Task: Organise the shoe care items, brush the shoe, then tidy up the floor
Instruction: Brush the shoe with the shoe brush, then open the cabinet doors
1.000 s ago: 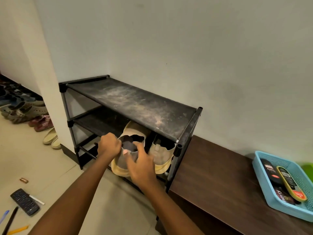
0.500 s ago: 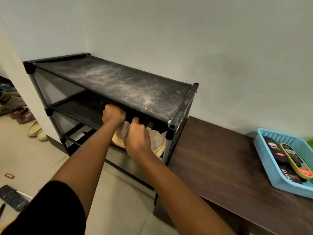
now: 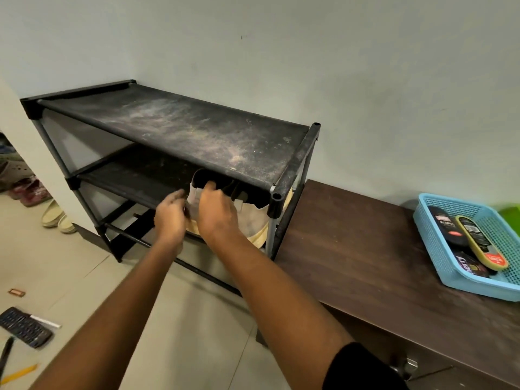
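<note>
Our left hand (image 3: 170,218) and right hand (image 3: 216,213), fingers now gripping the shoe (image 3: 197,192) lifted higher under the rack (image 3: 180,128) top shelf, basket (image 3: 439,266) right of rack unchanged

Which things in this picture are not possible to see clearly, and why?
Head view only:
- Beige shoes: fronts hidden under the rack's top shelf.
- Left hand: grip blurred, unclear.
- Right hand: fingertips hidden inside the shoe.
- Blue basket: right side cut off; labels unreadable.
</note>
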`<state>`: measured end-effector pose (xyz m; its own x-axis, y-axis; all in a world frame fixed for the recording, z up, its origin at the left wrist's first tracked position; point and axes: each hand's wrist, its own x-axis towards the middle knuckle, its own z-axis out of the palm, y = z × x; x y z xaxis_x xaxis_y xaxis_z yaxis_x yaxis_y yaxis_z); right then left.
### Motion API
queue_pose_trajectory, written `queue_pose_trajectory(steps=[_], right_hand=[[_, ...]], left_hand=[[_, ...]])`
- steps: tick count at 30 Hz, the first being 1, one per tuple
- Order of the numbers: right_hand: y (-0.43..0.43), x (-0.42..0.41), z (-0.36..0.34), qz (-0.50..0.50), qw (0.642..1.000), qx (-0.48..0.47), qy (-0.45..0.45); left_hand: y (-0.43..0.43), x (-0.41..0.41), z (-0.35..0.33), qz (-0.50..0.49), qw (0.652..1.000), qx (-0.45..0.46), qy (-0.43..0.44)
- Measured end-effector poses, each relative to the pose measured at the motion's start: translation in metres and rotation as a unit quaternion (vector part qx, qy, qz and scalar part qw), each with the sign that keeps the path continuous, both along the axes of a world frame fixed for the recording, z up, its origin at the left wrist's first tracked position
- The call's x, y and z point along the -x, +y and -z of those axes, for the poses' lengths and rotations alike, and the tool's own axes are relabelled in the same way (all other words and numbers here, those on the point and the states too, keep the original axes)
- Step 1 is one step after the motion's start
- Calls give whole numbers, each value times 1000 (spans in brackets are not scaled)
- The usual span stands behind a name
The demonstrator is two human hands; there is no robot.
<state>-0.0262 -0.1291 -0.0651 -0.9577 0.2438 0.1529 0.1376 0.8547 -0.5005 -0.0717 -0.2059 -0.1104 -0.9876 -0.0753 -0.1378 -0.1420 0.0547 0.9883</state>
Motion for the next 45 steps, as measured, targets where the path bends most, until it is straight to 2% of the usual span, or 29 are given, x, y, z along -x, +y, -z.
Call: queue_pose_trajectory(steps=[6, 10, 13, 15, 18, 23, 28, 30, 33, 36, 41, 45], right_hand=[[4, -18, -1, -7, 1000, 11, -2], [21, -58, -4, -43, 998, 47, 14], [51, -103, 0, -53, 997, 33, 49], [76, -136, 9, -27, 997, 32, 62], [118, -195, 20, 44, 996, 40, 72], [176, -290, 37, 198, 976, 55, 70], [212, -364, 63, 348, 925, 141, 60], [219, -382, 72, 387, 903, 183, 44], [230, -393, 75, 436, 858, 260, 77], [231, -392, 78, 445, 838, 302, 94], [231, -386, 88, 410, 853, 314, 73], [231, -380, 93, 400, 859, 316, 50]], left_hand=[[8, -37, 14, 69, 993, 90, 33], [6, -28, 27, 85, 989, 115, -24], [19, -62, 14, 58, 991, 95, -67], [33, -95, 9, 29, 988, 87, -124], [61, -157, 4, 57, 981, 88, -166], [111, -253, -9, 153, 975, 100, -130], [161, -313, -3, 305, 926, 144, -172], [178, -325, 7, 313, 914, 166, -196], [199, -342, 28, 316, 902, 183, -230], [215, -350, 39, 311, 902, 174, -245], [231, -343, 53, 314, 899, 211, -220], [224, -331, 66, 363, 876, 211, -236]])
